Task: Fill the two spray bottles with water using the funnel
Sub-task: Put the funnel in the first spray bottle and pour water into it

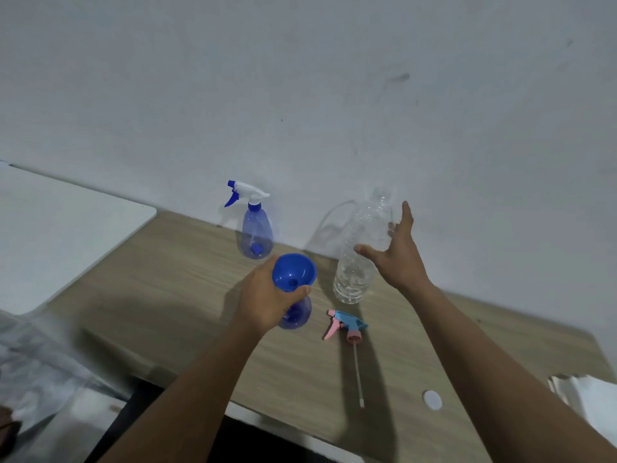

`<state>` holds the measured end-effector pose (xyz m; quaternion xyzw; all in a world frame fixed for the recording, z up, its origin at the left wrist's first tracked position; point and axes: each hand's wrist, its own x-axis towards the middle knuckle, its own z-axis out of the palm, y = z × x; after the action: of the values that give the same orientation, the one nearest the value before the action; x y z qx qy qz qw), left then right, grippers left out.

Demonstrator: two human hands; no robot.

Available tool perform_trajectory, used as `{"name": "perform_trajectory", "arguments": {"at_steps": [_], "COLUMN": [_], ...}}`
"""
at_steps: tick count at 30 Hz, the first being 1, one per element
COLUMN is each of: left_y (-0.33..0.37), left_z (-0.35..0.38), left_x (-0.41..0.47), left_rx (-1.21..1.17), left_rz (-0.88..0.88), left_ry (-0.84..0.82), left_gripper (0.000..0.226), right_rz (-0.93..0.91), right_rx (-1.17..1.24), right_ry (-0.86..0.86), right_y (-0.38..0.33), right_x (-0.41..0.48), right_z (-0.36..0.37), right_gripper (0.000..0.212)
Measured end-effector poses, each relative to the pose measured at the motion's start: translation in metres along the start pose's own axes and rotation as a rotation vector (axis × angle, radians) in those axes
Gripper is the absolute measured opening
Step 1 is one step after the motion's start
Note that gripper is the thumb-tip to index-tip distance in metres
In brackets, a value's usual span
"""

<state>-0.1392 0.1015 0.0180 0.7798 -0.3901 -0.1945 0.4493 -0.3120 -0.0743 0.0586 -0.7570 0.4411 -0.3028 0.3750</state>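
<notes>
A blue funnel (pixel 294 273) sits in the neck of an uncapped blue spray bottle (pixel 297 314) on the wooden table. My left hand (pixel 270 300) grips that bottle's neck just under the funnel. A clear plastic water bottle (pixel 362 248) stands upright to the right, holding water in its lower part. My right hand (pixel 395 250) is spread open right beside it, fingers apart and touching or nearly touching its side. A second blue spray bottle (pixel 255 233) with a white and blue trigger head stands by the wall. A pink and blue trigger head (pixel 345 325) with its long tube lies on the table.
The wooden table (pixel 187 295) butts against a pale wall. A white surface (pixel 60 228) adjoins it on the left. A small white round cap (pixel 432 400) lies near the front edge, and white paper (pixel 587 396) sits at the far right. Clear plastic sheeting lies at the lower left.
</notes>
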Motion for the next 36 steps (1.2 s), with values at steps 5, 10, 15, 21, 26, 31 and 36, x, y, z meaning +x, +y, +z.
{"name": "perform_trajectory", "arguments": {"at_steps": [5,10,15,21,26,31,36], "left_y": [0.009,0.011,-0.012,-0.052,-0.062,-0.061,-0.083], "left_z": [-0.007,-0.016,-0.028,-0.022,-0.010,-0.006,0.007], "left_x": [-0.007,-0.013,-0.015,-0.004,0.009,0.016,0.026], "left_rx": [-0.001,-0.089,-0.127,-0.090,0.082,0.086,-0.087], "left_rz": [-0.027,-0.023,-0.013,-0.124,-0.119,-0.031,-0.120], "left_ry": [-0.006,-0.069,-0.058,-0.054,-0.273,-0.331,-0.373], "left_gripper": [0.041,0.049,0.037,0.044,0.071,0.058,0.038], "right_rz": [0.047,0.087,0.100,0.052,0.042,0.023,0.009], "right_rx": [-0.045,-0.076,-0.060,-0.209,-0.386,-0.500,-0.512], "right_ry": [0.038,0.139,0.242,0.087,-0.152,-0.222,-0.245], "right_y": [-0.004,-0.019,-0.046,-0.067,-0.066,-0.065,-0.066], "right_x": [-0.017,-0.052,-0.080,-0.088,-0.075,-0.065,-0.058], "right_z": [0.003,0.016,0.040,0.079,0.107,0.124,0.126], "right_gripper": [0.128,0.105,0.092,0.076,0.088,0.096,0.094]}}
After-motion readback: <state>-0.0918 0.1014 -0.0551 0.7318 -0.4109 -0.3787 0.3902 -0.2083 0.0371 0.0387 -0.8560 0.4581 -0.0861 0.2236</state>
